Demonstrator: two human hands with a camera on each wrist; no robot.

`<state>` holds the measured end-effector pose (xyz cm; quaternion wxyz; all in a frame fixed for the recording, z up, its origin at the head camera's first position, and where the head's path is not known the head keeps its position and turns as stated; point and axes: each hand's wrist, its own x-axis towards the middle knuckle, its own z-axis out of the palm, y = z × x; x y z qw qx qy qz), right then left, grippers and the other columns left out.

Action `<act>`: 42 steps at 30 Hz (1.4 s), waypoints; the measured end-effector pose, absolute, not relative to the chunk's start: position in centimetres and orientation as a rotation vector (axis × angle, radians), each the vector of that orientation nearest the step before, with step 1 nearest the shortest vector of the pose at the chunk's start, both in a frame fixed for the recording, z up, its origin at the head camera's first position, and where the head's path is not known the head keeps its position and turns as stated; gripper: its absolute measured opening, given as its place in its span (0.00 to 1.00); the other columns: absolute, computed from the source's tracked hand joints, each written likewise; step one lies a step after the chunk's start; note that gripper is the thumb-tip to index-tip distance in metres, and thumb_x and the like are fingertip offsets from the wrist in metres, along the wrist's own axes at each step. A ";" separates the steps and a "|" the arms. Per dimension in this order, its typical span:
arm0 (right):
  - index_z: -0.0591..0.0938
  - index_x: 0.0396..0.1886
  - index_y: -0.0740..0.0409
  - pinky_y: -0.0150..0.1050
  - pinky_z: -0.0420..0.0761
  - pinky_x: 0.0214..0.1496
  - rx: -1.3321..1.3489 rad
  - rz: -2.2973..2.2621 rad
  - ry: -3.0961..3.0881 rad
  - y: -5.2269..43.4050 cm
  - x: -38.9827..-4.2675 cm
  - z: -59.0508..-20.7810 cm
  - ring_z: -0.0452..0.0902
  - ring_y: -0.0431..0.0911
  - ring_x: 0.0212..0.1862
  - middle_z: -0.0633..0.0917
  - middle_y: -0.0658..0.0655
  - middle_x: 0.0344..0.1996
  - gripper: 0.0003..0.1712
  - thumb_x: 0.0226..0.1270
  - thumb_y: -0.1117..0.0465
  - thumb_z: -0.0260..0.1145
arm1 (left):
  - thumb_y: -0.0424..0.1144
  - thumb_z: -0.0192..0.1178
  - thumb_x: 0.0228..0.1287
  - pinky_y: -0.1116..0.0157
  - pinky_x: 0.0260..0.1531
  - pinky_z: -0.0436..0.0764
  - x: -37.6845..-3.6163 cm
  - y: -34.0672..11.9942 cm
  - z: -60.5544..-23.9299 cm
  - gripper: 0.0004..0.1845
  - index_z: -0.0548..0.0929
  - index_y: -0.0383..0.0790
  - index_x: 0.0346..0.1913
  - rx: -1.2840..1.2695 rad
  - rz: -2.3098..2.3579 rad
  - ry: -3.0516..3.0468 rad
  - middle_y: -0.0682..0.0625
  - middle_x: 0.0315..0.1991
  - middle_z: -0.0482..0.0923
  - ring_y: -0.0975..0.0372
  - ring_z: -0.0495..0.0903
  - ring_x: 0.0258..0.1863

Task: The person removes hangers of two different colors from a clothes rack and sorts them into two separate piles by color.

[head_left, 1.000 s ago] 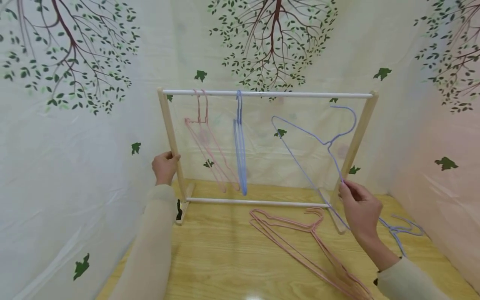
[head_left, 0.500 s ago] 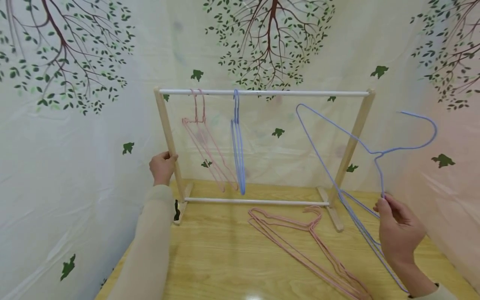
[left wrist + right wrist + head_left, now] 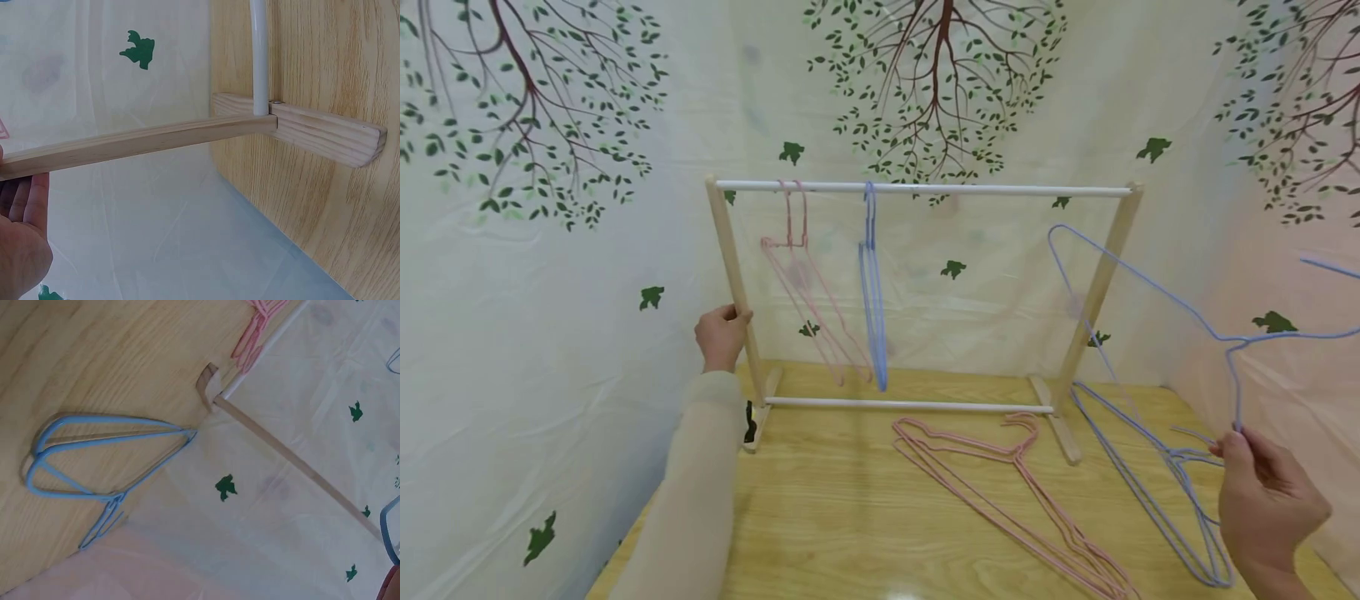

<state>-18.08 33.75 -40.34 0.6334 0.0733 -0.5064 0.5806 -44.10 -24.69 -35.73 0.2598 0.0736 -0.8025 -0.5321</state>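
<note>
At the left, my left hand (image 3: pixel 721 340) holds the wooden side post (image 3: pixel 727 250) of a small clothes rack, thumb and fingers around it. The left wrist view shows fingers (image 3: pixel 39 203) against that same post (image 3: pixel 137 144). My right hand (image 3: pixel 1270 508) pinches a blue hanger (image 3: pixel 1238 341) by one arm, held up at the right. Its hook runs past the head view's right edge. Beneath it, more blue hangers (image 3: pixel 1180 455) lie on the table. In the right wrist view, only a bit of the held hanger (image 3: pixel 384 525) shows at the edge.
From the rack's white top bar (image 3: pixel 1000 191) hang two pink hangers (image 3: pixel 805 217) and a few blue hangers (image 3: pixel 872 292). Pink hangers (image 3: pixel 1018 454) lie stacked on the wooden table (image 3: pixel 820 517) in front. Patterned cloth (image 3: pixel 587 333) encloses the table's back and sides.
My right hand has carried the blue hanger rightward, away from the rack and over the blue hangers on the table. The left hand keeps its hold on the post.
</note>
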 end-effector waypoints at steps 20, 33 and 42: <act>0.87 0.49 0.59 0.14 0.72 0.32 -0.440 1.062 -1.502 40.1 -15.7 -43.2 0.76 0.21 0.27 0.81 0.25 0.24 0.12 0.67 0.66 0.65 | 0.38 0.61 0.70 0.53 0.52 0.77 -44.3 -25.4 -35.1 0.18 0.83 0.31 0.57 0.205 -1.437 -2.179 0.35 0.50 0.83 0.47 0.80 0.49; 0.89 0.37 0.45 0.13 0.69 0.26 -0.523 0.959 -1.768 41.0 -17.2 -47.2 0.71 0.16 0.21 0.76 0.18 0.20 0.08 0.63 0.62 0.68 | 0.39 0.60 0.71 0.54 0.52 0.78 -44.7 -25.3 -35.6 0.19 0.82 0.31 0.59 0.176 -1.473 -2.192 0.36 0.52 0.82 0.48 0.80 0.50; 0.91 0.37 0.54 0.19 0.60 0.35 -0.586 0.870 -1.976 40.0 -18.5 -49.3 0.65 0.12 0.22 0.69 0.12 0.19 0.10 0.65 0.56 0.68 | 0.39 0.61 0.70 0.53 0.51 0.78 -45.6 -24.8 -36.1 0.19 0.82 0.31 0.58 0.184 -1.480 -2.181 0.36 0.51 0.83 0.48 0.80 0.48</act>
